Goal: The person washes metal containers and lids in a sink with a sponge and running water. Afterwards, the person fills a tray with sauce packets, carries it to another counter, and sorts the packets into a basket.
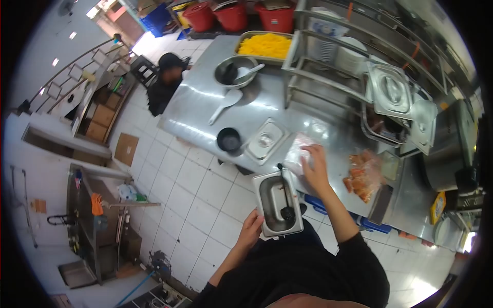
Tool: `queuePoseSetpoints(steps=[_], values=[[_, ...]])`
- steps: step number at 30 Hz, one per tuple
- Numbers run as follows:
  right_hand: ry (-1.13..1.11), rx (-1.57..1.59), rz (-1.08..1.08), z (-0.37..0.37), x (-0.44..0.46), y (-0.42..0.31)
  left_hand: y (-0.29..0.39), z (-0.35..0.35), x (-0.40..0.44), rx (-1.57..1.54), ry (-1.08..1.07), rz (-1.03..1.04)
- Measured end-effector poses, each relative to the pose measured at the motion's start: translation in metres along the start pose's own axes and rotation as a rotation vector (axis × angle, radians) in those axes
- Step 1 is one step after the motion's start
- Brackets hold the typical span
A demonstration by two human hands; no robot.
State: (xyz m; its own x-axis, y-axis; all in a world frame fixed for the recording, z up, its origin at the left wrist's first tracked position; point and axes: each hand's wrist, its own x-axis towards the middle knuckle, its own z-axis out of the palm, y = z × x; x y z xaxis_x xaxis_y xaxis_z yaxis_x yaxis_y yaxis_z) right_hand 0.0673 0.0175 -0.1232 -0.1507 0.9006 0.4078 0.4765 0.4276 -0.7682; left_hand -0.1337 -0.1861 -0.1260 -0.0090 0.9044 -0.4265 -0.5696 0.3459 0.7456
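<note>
My left hand [251,227] is closed on the left rim of a small deep steel food pan [270,197], held off the table's front edge and close to my body. Inside the pan leans a black ladle [287,212], its handle crossing the far rim. The pan looks nearly bare inside, with some residue. My right hand [315,167] reaches over the table, its fingers bent and gripping a clear plastic bag [296,155]; the contents cannot be made out. Just left of the bag lies a steel pan lid [266,140].
On the steel table [192,115] are a black cup [228,139], a white paddle [225,106], a steel bowl [226,69] and a tray of yellow food [264,46]. A bag of orange food [363,177] lies right. A crouching person [167,82] is beyond the table's left end.
</note>
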Motion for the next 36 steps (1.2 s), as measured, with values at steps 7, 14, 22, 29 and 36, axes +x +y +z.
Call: queuePoseSetpoints(steps=[7,14,22,29,36], values=[[-0.343,-0.436,-0.278,0.174,-0.042,-0.041,0.015,-0.136,-0.151,-0.157,0.425,0.274],[-0.281,-0.782,-0.289,0.182,-0.098,-0.047,-0.04,-0.268,-0.33,-0.263,0.845,0.455],[-0.431,-0.327,-0.573,0.297,-0.154,-0.29,-0.01,-0.36,-0.403,-0.46,1.166,0.597],[-0.695,0.205,-0.471,0.478,-0.15,-0.422,0.04,-0.487,-0.376,-0.64,1.028,0.689],[-1.021,0.157,-0.612,0.675,-0.161,-0.529,0.092,-0.605,-0.4,-0.673,1.308,0.504]])
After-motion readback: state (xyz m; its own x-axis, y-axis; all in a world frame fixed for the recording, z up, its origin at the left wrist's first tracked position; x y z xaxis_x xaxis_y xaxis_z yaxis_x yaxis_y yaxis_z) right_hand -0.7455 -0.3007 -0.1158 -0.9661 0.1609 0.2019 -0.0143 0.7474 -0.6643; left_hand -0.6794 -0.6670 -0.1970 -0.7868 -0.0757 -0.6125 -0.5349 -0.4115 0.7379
